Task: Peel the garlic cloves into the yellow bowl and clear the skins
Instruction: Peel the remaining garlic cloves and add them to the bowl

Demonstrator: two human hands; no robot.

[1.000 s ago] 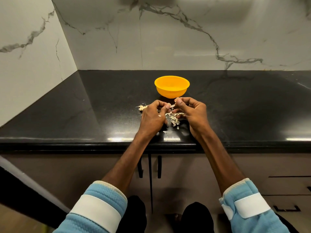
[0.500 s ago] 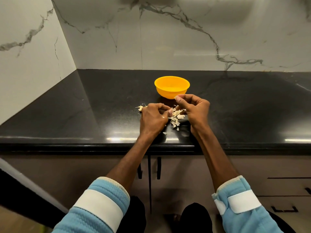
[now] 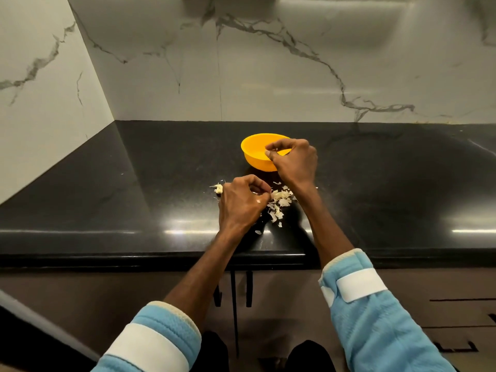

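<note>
The right hand [image 3: 294, 159] had left the skins [image 3: 280, 200] for the yellow bowl [image 3: 252, 157]. On the desk [image 3: 134, 197], a garlic clove [image 3: 219, 188] waited beside the left hand [image 3: 241, 205]; I could not tell what its curled grip held. The right grip hung pressed together over the bowl, presumably dropping peeled garlic.

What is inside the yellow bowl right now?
The yellow bowl shows bare yellow on its left inner wall, with no clove plainly visible. The right hand, fingers curled, is over its right part and covers the rest, so cloves there would be hidden.
</note>
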